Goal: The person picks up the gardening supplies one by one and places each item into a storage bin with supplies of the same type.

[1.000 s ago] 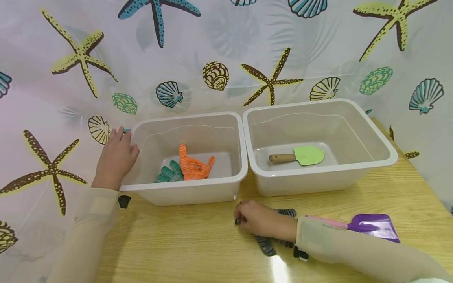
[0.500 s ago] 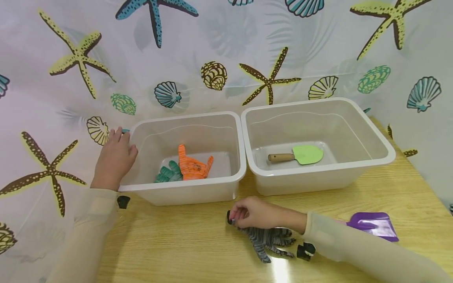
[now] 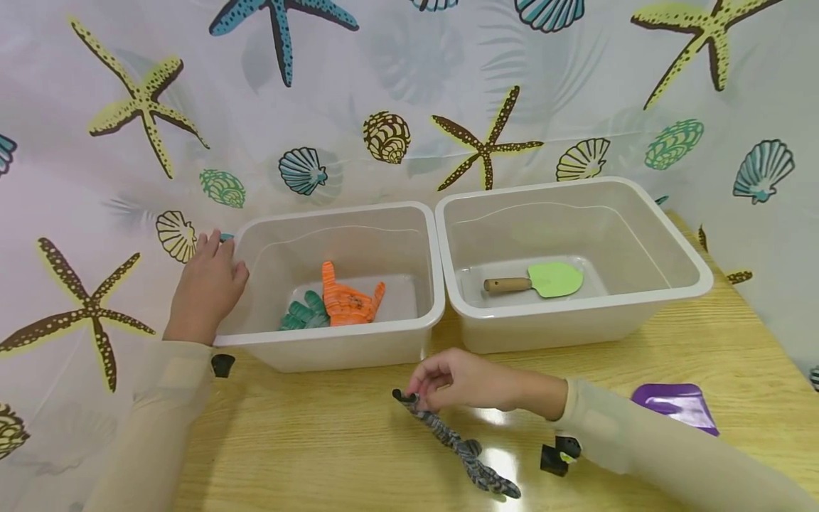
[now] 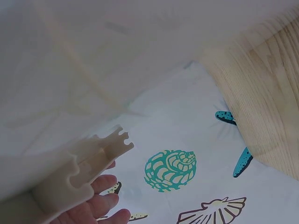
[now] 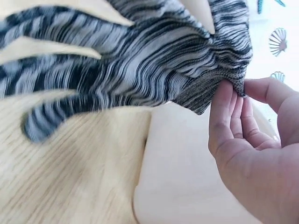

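Observation:
A grey and black striped knit glove [image 3: 457, 444] hangs from my right hand [image 3: 470, 380], pinched at its cuff between thumb and fingers. In the right wrist view the striped glove [image 5: 154, 56] spreads sideways, its fingers dangling to the left over the table. My left hand [image 3: 207, 288] grips the left rim of the left plastic bin [image 3: 345, 341]; the left wrist view shows its fingers [image 4: 105, 203] below a pale plastic edge. Inside that bin lie an orange glove [image 3: 350, 302] and a green glove [image 3: 307, 313].
The right plastic bin [image 3: 557, 323] stands beside the left one, with a green-bladed trowel [image 3: 553, 279] inside. A purple scoop [image 3: 678, 405] lies on the wooden table [image 3: 288, 441], partly behind my right sleeve. Behind the bins hangs a sea-patterned cloth [image 3: 384, 71].
My right hand has lifted the striped glove off the table by its cuff, moving slightly up; the glove now hangs narrow and slanted. My left hand stays on the bin.

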A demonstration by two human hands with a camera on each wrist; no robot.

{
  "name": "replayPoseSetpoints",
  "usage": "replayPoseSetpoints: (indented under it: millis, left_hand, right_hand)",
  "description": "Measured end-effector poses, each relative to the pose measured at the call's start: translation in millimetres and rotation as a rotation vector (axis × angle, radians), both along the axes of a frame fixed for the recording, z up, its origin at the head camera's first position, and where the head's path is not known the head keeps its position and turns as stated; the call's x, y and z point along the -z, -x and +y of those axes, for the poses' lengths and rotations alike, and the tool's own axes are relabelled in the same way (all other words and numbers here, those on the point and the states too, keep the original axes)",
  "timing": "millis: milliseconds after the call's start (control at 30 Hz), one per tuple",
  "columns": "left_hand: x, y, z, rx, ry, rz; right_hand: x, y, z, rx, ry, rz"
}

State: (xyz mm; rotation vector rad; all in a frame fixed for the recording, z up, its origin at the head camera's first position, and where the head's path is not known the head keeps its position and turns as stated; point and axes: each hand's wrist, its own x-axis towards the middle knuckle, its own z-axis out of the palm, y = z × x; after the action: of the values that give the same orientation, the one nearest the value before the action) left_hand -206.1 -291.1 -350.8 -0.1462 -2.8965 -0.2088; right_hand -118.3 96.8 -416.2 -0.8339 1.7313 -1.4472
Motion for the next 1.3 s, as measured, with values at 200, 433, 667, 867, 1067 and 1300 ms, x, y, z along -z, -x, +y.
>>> replayPoseSetpoints:
  millis: [200, 433, 667, 867, 1067, 1300]
  left_hand:
    - [-0.7, 0.3, 1.4, -0.001, -0.004, 0.003]
    - [2.7, 1.9, -3.1, -0.006, -0.007, -0.003]
    - [2.7, 1.7, -3.1, -0.003, -0.004, 0.007]
    - [2.5, 1.5, -2.3, -0.004, -0.006, -0.006]
    - [1.6, -0.2, -1.5, -0.004, -0.001, 0.012]
    - [0.8, -1.4, -0.6, -0.012, -0.002, 0.001]
  right_hand:
    - [-17.0, -1.3, 1, 0.007, 0.07, -0.132]
    - [-38.3, -1.9, 0, -0.011, 0.098, -0.117]
    - [-71.6, -0.5, -2, -0.011, 0.099, -0.072]
    - [-105.0, 5.3, 0, 0.023, 0.131, -0.051]
    - [-129.9, 11.7, 1, 0.06, 0.159, -0.032]
    - [-148.7, 19.1, 2, 0.089, 0.21, 0.028]
